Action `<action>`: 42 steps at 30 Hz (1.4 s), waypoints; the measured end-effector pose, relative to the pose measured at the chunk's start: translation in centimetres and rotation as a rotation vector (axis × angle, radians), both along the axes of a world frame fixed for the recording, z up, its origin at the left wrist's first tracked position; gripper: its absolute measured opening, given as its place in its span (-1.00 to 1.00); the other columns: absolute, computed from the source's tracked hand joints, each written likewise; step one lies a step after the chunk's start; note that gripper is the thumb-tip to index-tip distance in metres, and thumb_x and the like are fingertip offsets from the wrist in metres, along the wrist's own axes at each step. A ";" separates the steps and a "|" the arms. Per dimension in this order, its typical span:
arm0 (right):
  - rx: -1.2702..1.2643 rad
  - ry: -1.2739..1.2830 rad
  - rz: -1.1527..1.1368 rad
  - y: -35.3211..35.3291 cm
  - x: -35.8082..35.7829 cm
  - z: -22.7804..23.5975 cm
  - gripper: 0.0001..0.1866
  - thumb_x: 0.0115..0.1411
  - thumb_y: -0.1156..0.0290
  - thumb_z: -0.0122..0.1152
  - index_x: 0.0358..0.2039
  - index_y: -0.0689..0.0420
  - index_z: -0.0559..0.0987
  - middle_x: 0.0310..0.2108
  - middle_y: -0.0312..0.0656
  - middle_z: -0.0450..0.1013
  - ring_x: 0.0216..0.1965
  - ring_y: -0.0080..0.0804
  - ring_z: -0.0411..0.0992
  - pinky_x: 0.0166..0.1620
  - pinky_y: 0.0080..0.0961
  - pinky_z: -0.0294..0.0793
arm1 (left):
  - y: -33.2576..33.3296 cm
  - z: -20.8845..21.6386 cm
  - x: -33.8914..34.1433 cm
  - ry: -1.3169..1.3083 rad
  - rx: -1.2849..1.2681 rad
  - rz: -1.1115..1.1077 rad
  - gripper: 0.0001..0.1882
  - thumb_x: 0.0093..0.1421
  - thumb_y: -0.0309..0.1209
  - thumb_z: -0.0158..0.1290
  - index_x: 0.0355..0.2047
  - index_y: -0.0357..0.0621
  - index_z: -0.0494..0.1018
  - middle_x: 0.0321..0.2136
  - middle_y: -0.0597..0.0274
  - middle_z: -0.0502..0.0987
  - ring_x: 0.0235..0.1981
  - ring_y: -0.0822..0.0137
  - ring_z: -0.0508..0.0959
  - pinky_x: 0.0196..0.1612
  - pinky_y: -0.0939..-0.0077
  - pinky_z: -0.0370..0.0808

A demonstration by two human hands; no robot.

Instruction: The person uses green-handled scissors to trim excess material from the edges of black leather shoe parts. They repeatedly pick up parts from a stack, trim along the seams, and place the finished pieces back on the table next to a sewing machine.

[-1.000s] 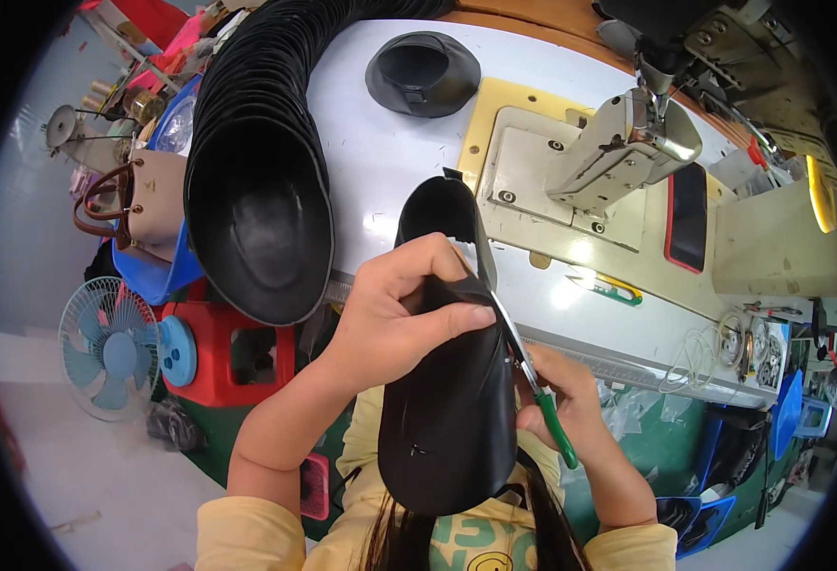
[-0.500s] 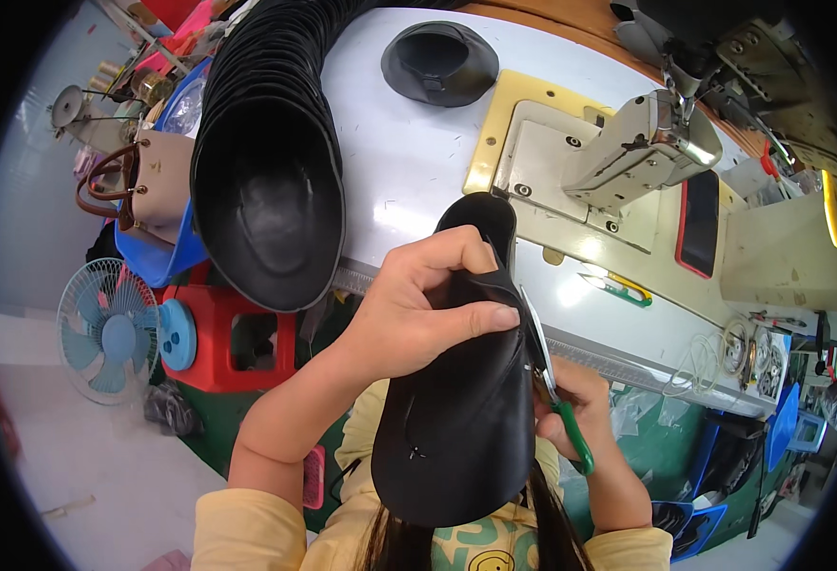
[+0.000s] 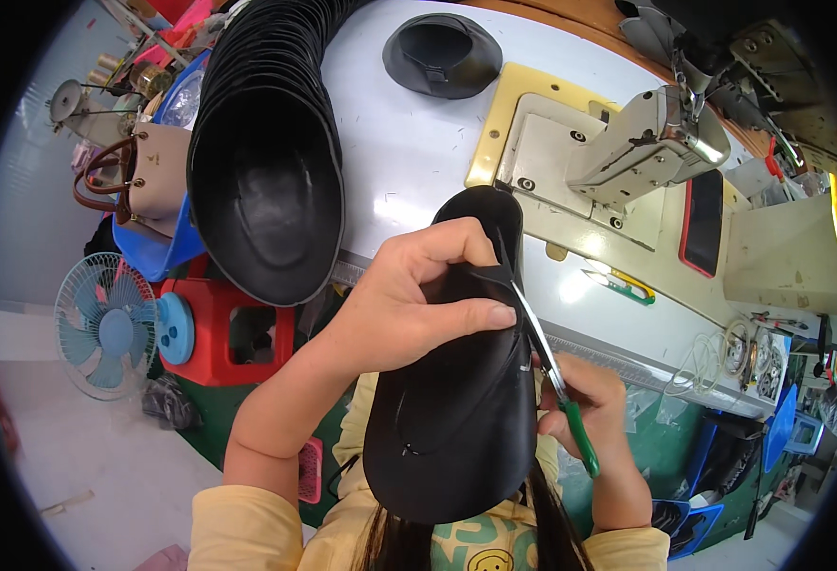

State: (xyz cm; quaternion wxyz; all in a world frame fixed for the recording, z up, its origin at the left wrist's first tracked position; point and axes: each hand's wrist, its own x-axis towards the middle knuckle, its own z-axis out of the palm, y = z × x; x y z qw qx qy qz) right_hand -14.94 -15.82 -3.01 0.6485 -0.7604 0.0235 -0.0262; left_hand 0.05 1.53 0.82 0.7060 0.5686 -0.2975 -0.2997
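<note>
The left hand (image 3: 401,303) grasps a curved black piece (image 3: 447,438), its thumb and bent index finger pinching a fold of it close to the right edge. The piece is held up in front of the person's body, near the front of the white bench (image 3: 390,124), its rounded lower end hanging over the yellow shirt (image 3: 247,533). The right hand (image 3: 591,390) has its fingers curled around the green-handled scissors (image 3: 578,433), partly hidden by the handle and the black piece; the blade points up along the piece's right edge, just beside the left thumb, and whether the blades are parted I cannot tell. To the left, a long row of nested black pieces (image 3: 266,190) curves back across the bench, while one separate black shell (image 3: 442,59) sits toward the rear. On the right are a pale sewing machine (image 3: 628,157), a red-edged phone (image 3: 702,224) and small yellow-and-green snips (image 3: 625,283), lying nearer the ruler-marked front edge.
</note>
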 end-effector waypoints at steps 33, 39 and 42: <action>0.431 0.387 0.174 -1.6 -1.1 -0.6 -0.43 -0.10 0.20 0.39 -0.11 0.25 0.48 -0.60 -0.45 0.22 -0.54 -0.76 0.15 -0.47 -0.80 0.15 | 6.5 -4.8 -0.3 -0.192 0.472 0.543 -0.49 -0.03 -0.44 0.17 -0.06 -0.29 0.29 -0.23 0.12 0.44 -0.23 0.33 0.46 -0.17 0.51 0.41; 0.447 0.368 0.188 -1.2 -1.5 -0.7 -0.44 -0.07 0.21 0.37 -0.10 0.24 0.48 -0.59 -0.45 0.22 -0.54 -0.75 0.16 -0.44 -0.82 0.16 | 10.0 -8.5 -3.0 1.014 -0.127 0.222 -0.52 0.03 -0.51 0.10 -0.03 -0.38 0.26 -0.14 0.06 0.44 -0.17 0.31 0.49 -0.11 0.47 0.44; 0.428 0.366 0.165 -1.3 -1.9 -0.3 -0.43 -0.07 0.20 0.37 -0.08 0.23 0.47 -0.58 -0.44 0.25 -0.53 -0.74 0.19 -0.41 -0.82 0.20 | 10.4 -7.6 -2.7 0.849 -0.019 0.220 -0.45 -0.06 -0.58 0.13 -0.01 -0.34 0.25 -0.14 0.10 0.44 -0.16 0.29 0.49 -0.07 0.43 0.43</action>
